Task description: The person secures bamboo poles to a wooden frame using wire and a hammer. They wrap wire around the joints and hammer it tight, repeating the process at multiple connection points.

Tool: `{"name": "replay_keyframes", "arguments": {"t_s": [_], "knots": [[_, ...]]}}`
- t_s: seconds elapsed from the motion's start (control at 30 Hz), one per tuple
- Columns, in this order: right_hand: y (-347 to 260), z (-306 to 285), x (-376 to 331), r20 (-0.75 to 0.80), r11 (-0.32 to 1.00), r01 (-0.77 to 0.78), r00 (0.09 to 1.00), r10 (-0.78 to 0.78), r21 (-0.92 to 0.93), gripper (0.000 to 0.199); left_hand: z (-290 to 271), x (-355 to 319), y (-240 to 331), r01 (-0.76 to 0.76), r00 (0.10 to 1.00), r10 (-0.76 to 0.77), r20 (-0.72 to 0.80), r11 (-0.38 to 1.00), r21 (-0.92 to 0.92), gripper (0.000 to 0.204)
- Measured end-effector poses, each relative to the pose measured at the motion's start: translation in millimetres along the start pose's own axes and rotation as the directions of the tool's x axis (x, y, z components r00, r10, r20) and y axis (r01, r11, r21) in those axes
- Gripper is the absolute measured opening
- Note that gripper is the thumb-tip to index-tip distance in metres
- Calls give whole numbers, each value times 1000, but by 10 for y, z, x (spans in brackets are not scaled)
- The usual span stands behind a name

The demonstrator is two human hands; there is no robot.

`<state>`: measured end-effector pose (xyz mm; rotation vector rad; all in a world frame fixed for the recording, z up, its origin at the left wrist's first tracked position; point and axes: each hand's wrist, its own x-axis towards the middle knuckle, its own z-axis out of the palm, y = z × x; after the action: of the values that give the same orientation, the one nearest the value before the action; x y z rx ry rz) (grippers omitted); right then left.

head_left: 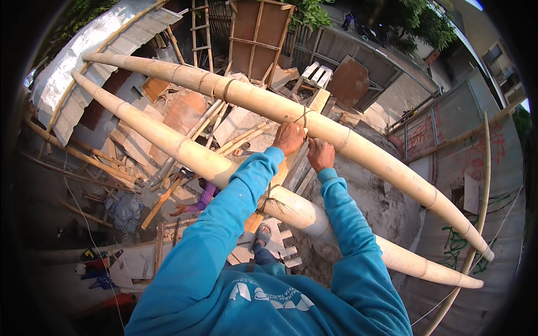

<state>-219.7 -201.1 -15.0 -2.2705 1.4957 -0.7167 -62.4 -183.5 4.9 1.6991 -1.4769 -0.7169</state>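
Observation:
Two thick bamboo poles run side by side across the view, the far bamboo pole [258, 99] and the near bamboo pole [151, 133]. A dark tie [303, 116] is looped round the far pole, over a wooden crosspiece [319, 102]. Just below that loop, my left hand [288, 139] is closed against the pole's near side. My right hand [321, 155] is closed beside it, fingertips pinched together. Whatever the fingers grip is too small to make out. On the near pole, under my forearms, sits another fibrous lashing [270, 200].
Far below lie scattered boards [182, 112] and timber. A co-worker's purple sleeve [206, 196] and hand reach out beneath the near pole. My sandalled foot [263, 232] is on pale slats. A thin upright bamboo [483, 179] crosses the poles' right ends; corrugated sheeting [61, 101] stands left.

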Motion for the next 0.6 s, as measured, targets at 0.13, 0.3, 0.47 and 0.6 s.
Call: {"name": "replay_keyframes", "arguments": {"t_s": [0.13,0.3,0.47,0.6], "knots": [[-257,-268,114,53,987,94,995,-87,-131,18,102,-1,-243,291,956,-235,174,717,-633,29],[-306,-475,508,247,938,194,961,-123,-286,23,248,-189,103,454,832,-475,284,291,-842,29],[-620,-533,836,483,962,47,870,93,-270,29,309,-194,130,489,747,-502,435,-28,-872,23],[-720,-474,873,432,916,170,902,5,-365,31,298,-183,124,503,713,-565,416,-2,-864,19]]}}
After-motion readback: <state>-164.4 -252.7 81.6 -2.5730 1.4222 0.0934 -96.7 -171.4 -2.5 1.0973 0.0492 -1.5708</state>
